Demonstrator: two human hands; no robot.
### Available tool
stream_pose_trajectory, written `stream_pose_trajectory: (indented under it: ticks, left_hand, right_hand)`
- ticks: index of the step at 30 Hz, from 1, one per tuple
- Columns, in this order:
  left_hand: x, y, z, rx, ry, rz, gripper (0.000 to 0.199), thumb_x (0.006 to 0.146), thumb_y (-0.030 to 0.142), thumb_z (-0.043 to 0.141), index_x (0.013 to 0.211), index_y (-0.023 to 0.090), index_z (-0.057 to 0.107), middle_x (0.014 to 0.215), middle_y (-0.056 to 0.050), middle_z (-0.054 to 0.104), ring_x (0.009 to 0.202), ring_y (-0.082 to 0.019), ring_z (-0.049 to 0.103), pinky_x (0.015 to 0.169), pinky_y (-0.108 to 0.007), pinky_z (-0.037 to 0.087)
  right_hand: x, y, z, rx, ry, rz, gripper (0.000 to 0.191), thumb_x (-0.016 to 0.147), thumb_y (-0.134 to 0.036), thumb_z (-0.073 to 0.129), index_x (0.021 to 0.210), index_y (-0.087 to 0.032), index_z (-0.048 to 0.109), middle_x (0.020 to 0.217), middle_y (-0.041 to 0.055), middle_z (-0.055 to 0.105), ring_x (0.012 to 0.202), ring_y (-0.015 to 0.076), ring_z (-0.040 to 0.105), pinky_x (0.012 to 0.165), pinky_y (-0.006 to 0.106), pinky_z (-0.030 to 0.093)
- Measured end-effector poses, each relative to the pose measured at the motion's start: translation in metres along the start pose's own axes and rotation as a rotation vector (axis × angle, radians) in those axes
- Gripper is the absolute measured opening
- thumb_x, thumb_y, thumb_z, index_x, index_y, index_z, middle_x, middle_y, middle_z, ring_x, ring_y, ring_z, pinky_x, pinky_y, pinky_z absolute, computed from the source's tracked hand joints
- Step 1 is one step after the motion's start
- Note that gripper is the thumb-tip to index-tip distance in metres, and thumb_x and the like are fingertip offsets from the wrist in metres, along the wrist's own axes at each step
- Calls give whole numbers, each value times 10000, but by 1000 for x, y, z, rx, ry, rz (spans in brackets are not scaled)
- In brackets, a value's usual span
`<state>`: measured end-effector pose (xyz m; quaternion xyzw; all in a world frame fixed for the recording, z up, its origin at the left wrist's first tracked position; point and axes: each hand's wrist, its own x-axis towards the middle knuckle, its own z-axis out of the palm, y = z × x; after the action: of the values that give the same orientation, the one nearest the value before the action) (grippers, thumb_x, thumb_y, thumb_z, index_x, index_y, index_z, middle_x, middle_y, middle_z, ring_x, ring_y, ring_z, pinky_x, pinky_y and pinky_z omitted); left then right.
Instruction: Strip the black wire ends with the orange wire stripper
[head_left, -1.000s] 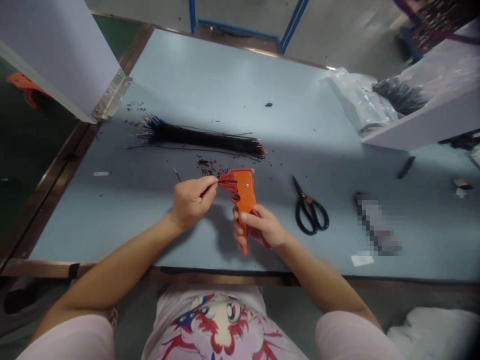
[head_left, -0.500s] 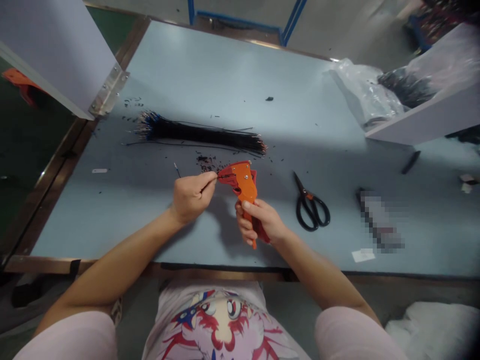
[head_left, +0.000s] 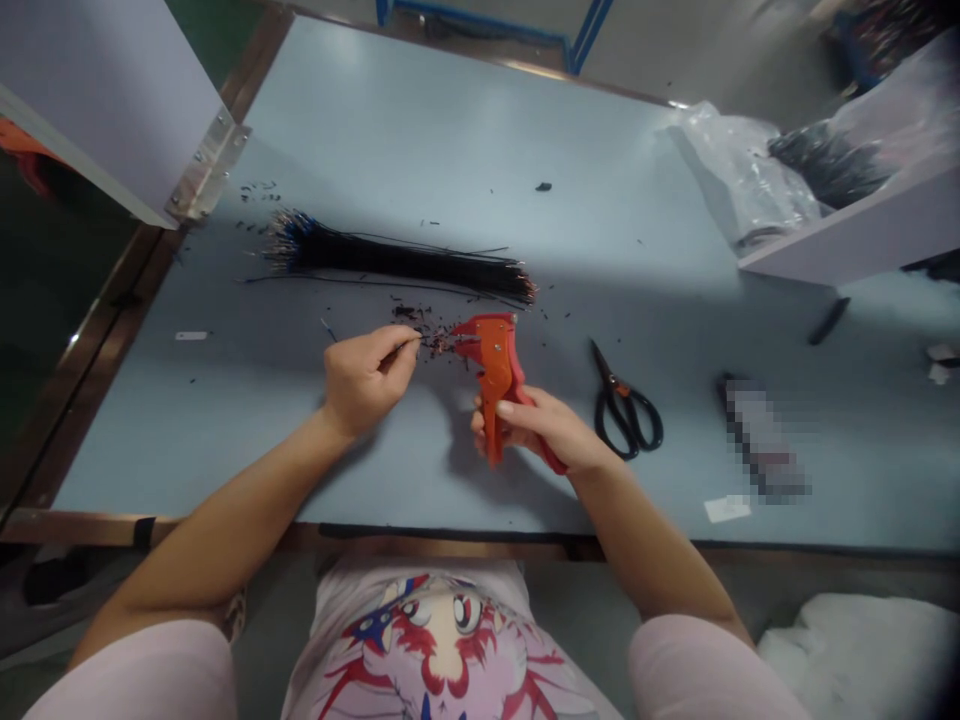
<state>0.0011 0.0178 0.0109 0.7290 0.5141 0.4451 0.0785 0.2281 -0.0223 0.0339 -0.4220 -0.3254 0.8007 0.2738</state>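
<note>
My left hand [head_left: 373,375] pinches a thin black wire [head_left: 328,328]; its blue-tipped end sticks out behind the hand, and the other end points toward the tool. My right hand [head_left: 529,425] is wrapped round the handles of an orange and red wire stripper [head_left: 495,355]. The stripper's jaws are parted, a short way to the right of my left fingertips. Beyond both hands lies a thick bundle of black wires [head_left: 397,258], blue and metal tips on the left, bare copper ends on the right. Small black scraps [head_left: 427,330] lie scattered under the jaws.
Black-handled scissors [head_left: 626,405] lie right of my right hand. Farther right are a blurred-out dark object [head_left: 761,435], a white paper slip [head_left: 727,509] and a black strip [head_left: 829,321]. Clear plastic bags [head_left: 750,180] sit by a white panel. A small white tag [head_left: 191,336] lies at left.
The stripper's jaws have opened and its handles have spread in my right hand. My left hand has drawn back left with the wire, leaving a gap before the jaws.
</note>
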Motion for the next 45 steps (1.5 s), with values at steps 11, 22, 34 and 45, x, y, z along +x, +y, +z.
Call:
stream_pose_trajectory:
  ticks: [11, 22, 34, 45]
  left_hand:
    - [-1, -2, 2, 28, 33, 37, 119, 810, 244, 581, 830, 191, 686, 726, 2, 708, 577, -95, 606, 584, -207, 428]
    - [0, -6, 2, 24, 26, 5, 122, 808, 254, 576, 829, 200, 684, 691, 3, 688, 549, -95, 580, 571, -216, 416]
    - [0, 6, 1, -201, 22, -161, 116, 816, 238, 569, 848, 187, 668, 689, 12, 632, 558, -70, 518, 534, -190, 385]
    - [-4, 14, 1, -246, -4, -56, 74, 813, 203, 569, 813, 180, 639, 704, 15, 643, 596, -74, 545, 572, -193, 415]
  right_hand:
    - [5, 5, 0, 185, -20, 94, 340, 729, -304, 683, 1003, -143, 560, 889, 77, 643, 724, 222, 658, 625, 425, 573]
    - [5, 10, 10, -117, 47, 78, 356, 734, -315, 697, 1003, -149, 532, 923, 76, 613, 706, 182, 653, 518, 271, 552]
    - [15, 18, 10, 176, -46, -116, 375, 761, -270, 699, 1090, -173, 546, 1004, 78, 646, 934, 219, 640, 825, 396, 517]
    - [14, 18, 7, 311, -36, -95, 405, 744, -336, 690, 1097, -198, 548, 858, 39, 669, 782, 199, 677, 744, 363, 529]
